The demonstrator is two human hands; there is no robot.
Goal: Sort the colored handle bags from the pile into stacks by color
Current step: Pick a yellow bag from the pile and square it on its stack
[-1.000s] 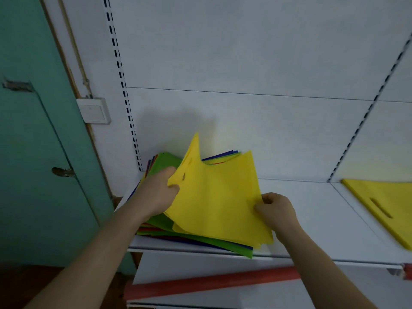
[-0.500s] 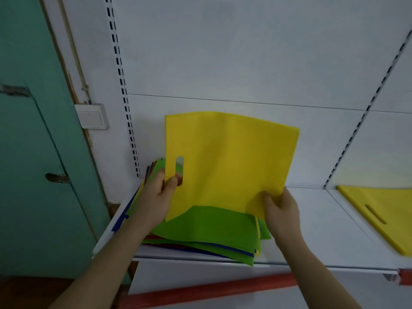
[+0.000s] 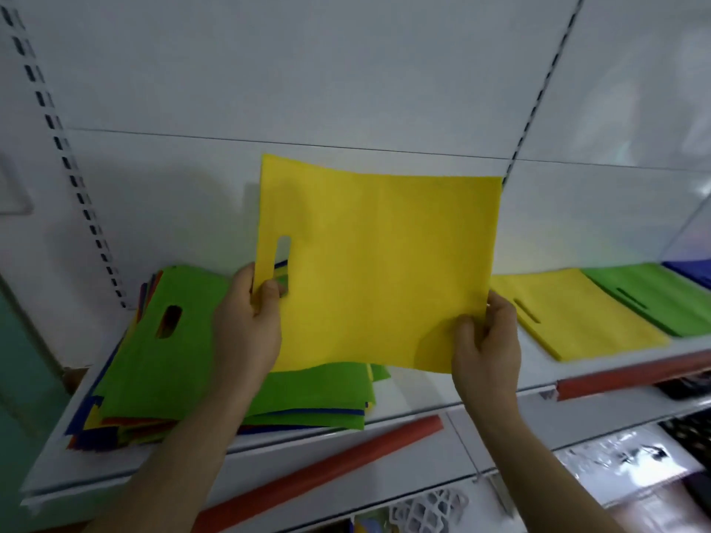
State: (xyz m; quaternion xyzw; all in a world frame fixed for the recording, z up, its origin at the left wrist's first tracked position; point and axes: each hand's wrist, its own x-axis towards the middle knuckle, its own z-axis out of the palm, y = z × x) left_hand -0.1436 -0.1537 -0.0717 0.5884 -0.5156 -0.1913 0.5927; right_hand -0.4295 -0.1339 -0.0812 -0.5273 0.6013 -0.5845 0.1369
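I hold a yellow handle bag (image 3: 377, 263) upright in the air above the shelf. My left hand (image 3: 250, 321) pinches its left edge just below the handle slot. My right hand (image 3: 486, 340) pinches its lower right corner. Under it lies the mixed pile (image 3: 161, 378), with a green bag on top and blue, red and yellow edges showing beneath. To the right on the shelf lie a yellow stack (image 3: 577, 313), a green stack (image 3: 654, 298) and the corner of a blue stack (image 3: 692, 273).
The white shelf (image 3: 423, 394) has a red price strip (image 3: 635, 375) along its front edge on the right; another red strip (image 3: 327, 471) runs below. A slotted upright (image 3: 65, 159) stands at the left. Packaged goods sit on the lower shelf at the right.
The yellow bag came up off the pile, opened flat and shifted right with both hands. The view swung right, so the green and blue stacks came into sight.
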